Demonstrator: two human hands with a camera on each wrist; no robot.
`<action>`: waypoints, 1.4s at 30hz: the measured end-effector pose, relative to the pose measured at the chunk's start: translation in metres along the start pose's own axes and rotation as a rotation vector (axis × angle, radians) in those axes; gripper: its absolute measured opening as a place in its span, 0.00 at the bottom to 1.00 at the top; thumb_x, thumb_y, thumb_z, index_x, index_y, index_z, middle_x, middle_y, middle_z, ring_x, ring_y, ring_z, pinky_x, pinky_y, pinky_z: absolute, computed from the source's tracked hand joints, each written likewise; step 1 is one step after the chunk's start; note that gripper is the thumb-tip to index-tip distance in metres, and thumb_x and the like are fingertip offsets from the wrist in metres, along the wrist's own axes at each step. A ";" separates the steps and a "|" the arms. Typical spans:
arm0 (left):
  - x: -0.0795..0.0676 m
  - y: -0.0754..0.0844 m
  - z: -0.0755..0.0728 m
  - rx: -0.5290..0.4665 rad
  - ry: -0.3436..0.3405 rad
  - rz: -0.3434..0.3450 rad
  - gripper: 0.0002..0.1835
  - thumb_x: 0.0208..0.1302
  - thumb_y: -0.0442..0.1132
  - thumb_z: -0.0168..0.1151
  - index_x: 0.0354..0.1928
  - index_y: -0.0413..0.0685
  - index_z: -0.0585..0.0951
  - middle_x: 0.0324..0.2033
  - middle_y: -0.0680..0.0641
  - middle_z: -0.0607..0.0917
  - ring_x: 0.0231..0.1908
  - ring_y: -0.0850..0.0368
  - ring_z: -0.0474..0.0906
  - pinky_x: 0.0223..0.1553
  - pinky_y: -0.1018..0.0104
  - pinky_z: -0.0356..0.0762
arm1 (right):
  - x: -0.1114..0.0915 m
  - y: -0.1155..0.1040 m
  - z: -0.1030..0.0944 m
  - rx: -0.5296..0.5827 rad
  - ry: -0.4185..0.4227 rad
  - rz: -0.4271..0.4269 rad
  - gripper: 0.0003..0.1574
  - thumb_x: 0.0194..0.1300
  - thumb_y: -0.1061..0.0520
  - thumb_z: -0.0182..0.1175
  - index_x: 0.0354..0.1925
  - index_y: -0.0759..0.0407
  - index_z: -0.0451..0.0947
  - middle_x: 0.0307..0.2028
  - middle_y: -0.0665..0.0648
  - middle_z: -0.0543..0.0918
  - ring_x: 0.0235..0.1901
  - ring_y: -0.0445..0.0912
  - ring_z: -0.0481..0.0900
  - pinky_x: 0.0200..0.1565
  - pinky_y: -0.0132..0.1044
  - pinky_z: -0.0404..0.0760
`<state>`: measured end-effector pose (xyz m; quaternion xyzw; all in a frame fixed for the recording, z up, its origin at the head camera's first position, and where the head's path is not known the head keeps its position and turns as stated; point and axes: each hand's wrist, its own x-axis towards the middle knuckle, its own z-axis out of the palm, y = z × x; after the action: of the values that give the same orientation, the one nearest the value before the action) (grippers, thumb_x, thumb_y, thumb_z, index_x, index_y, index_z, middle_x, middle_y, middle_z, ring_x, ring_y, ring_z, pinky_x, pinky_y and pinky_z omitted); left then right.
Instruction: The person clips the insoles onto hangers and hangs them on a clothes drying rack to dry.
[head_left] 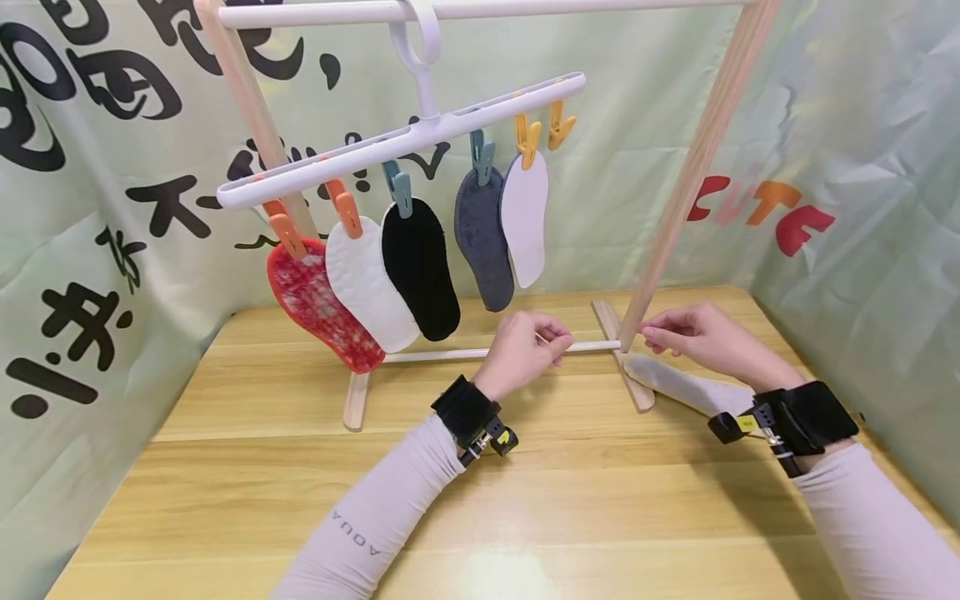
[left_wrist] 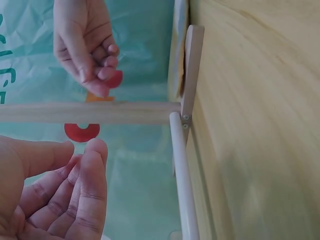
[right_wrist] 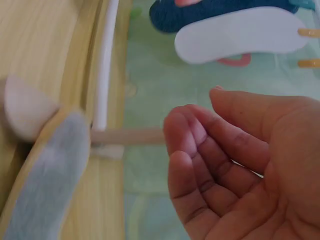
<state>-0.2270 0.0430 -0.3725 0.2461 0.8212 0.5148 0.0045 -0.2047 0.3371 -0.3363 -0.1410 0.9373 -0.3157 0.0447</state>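
Note:
My left hand (head_left: 522,350) hovers in front of the rack's low crossbar, its fingers loosely bent and nothing between them. To the right, beside the foot of the wooden post, my right hand (head_left: 697,333) is also without anything in it; the right wrist view shows its relaxed fingers. Below that hand a grey insole (head_left: 675,382) lies on the table. From the white hanger (head_left: 427,129) hang a red insole (head_left: 318,304), a white insole (head_left: 367,287), a black insole (head_left: 422,271), a dark grey insole (head_left: 480,242) and a pale insole (head_left: 527,218), each in a clothespin.
One yellow clothespin (head_left: 558,129) at the hanger's right end holds nothing. The wooden rack post (head_left: 697,167) rises near my right hand, with its foot (head_left: 633,379) on the table. A thin white crossbar (head_left: 442,355) runs low between the posts. Printed cloth surrounds the table (head_left: 300,467).

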 end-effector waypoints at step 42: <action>0.008 0.014 0.059 0.145 -0.261 -0.067 0.05 0.73 0.36 0.70 0.39 0.42 0.90 0.34 0.44 0.94 0.23 0.62 0.89 0.26 0.78 0.79 | -0.028 0.082 -0.012 -0.235 -0.234 0.205 0.41 0.66 0.44 0.76 0.58 0.79 0.81 0.46 0.69 0.90 0.43 0.50 0.86 0.43 0.41 0.82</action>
<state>-0.2129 0.1011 -0.3868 0.2833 0.8564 0.4172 0.1107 -0.1993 0.4147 -0.3764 -0.0850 0.9655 -0.1793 0.1685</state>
